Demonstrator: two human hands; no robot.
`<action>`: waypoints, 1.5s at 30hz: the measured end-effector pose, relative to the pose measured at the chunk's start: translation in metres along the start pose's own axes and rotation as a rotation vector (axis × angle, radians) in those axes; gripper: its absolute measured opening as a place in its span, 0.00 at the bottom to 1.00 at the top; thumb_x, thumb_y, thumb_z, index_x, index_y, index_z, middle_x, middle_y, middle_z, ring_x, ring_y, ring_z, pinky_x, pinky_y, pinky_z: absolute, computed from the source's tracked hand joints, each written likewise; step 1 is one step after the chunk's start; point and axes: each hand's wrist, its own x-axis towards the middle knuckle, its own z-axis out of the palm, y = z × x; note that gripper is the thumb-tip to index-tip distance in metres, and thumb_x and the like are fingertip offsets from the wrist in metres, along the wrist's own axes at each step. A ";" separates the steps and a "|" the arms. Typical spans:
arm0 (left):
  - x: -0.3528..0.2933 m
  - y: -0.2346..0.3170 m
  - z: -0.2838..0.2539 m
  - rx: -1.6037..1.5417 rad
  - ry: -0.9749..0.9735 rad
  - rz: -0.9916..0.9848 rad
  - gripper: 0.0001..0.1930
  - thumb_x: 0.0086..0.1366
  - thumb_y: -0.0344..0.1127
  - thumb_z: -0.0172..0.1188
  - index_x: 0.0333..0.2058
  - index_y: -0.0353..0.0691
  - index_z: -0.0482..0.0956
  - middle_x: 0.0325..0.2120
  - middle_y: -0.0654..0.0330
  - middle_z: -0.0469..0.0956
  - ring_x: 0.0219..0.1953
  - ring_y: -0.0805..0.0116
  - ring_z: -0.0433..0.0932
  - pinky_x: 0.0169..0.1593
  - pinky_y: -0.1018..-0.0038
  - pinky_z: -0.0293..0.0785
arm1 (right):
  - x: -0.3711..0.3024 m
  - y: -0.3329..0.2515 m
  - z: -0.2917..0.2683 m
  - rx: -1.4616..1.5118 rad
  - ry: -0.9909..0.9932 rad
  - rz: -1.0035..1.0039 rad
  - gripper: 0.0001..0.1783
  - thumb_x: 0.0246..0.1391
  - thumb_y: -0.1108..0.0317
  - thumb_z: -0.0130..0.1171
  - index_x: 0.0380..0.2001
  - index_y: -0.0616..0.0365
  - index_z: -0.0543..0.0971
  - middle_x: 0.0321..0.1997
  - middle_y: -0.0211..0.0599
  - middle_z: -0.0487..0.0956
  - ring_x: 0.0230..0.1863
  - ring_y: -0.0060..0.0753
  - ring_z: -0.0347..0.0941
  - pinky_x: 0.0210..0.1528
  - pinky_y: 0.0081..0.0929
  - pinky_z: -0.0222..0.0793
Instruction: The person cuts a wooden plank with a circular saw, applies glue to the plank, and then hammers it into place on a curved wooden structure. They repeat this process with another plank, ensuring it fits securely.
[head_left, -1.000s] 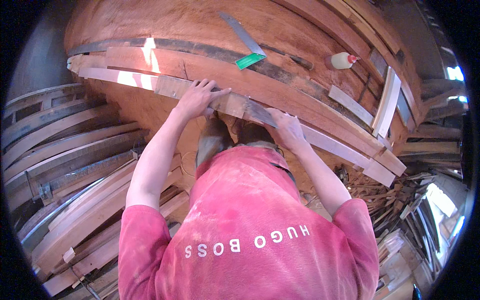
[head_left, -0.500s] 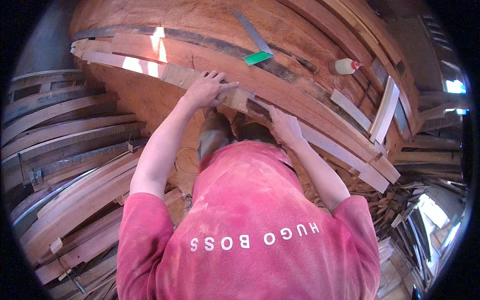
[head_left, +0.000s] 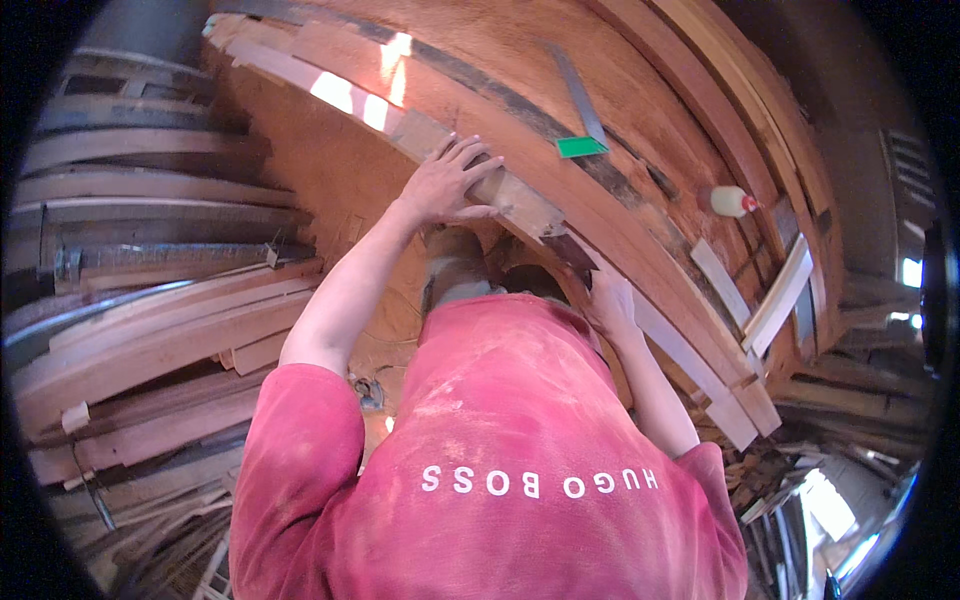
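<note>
My left hand [head_left: 452, 182] lies spread on a short pale wooden board [head_left: 525, 205], its fingers over the top and the thumb apart along the near side. Beneath this board runs a long, narrow light strip of wood [head_left: 680, 350], on the near side of the workbench. At the board's right end is a flat, dark, blade-like tool [head_left: 572, 250], whose exact kind I cannot make out. My right hand [head_left: 612, 300] is closed around the tool's near end, so its handle is hidden.
On the dusty bench lie a try square [head_left: 582, 147] with a green handle, a white bottle [head_left: 732, 201] with a red cap and short wood offcuts [head_left: 780, 295]. Long planks [head_left: 160, 350] are stacked at the left. Scrap wood [head_left: 790, 470] is heaped at the lower right.
The view has turned, shifting the bench rightward and tilting it. My right hand has drawn back to the right with the blade-like tool. My left hand stays on the board, fingers more spread.
</note>
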 end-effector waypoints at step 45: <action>0.031 -0.199 -0.017 -0.327 0.023 0.026 0.21 0.72 0.52 0.54 0.54 0.47 0.81 0.48 0.53 0.80 0.56 0.50 0.74 0.61 0.53 0.67 | 0.129 -0.218 0.129 0.261 0.267 0.404 0.23 0.66 0.55 0.59 0.55 0.60 0.72 0.40 0.53 0.83 0.39 0.61 0.80 0.41 0.52 0.76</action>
